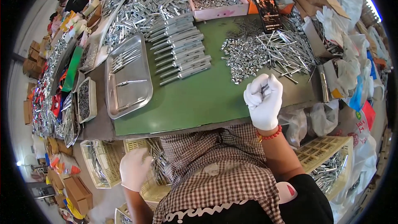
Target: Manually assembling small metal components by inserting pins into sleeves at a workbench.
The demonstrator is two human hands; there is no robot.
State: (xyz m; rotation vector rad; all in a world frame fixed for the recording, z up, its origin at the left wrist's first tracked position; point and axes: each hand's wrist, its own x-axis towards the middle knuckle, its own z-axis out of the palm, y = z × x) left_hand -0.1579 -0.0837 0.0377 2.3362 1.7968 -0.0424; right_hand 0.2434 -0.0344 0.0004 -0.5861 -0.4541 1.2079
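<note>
1. Small metal part [264, 88]: pinched in the right hand [263, 101], raised just above the near right area of the green mat [195, 99]. Only a dark sliver shows between the gloved fingers [256, 95]; its exact shape cannot be told.
2. Handling, by judgement: stiff, light, smooth plated metal, likely slippery against cotton gloves. Not fragile. Best taken across its sides with fingertips, near the middle.
3. Right hand: white glove, curled closed into a fist around the part; red bead bracelet [270, 135] at the wrist.
4. Left hand [134, 169]: white glove, down below the table edge, fingers lowered into a yellow slatted crate [146, 187] of metal pieces. Whether it grips anything cannot be told. The two hands are well apart.
5. Loose heap of rods and small fittings [265, 52] lies on the mat just beyond the right hand.
6. Row of assembled silver pieces [180, 47] laid side by side mid-mat.
7. Steel tray [137, 95] on the left holds a few pieces.
8. Pink box [217, 12] of small parts at the far edge; a phone [267, 8] stands beside it.
</note>
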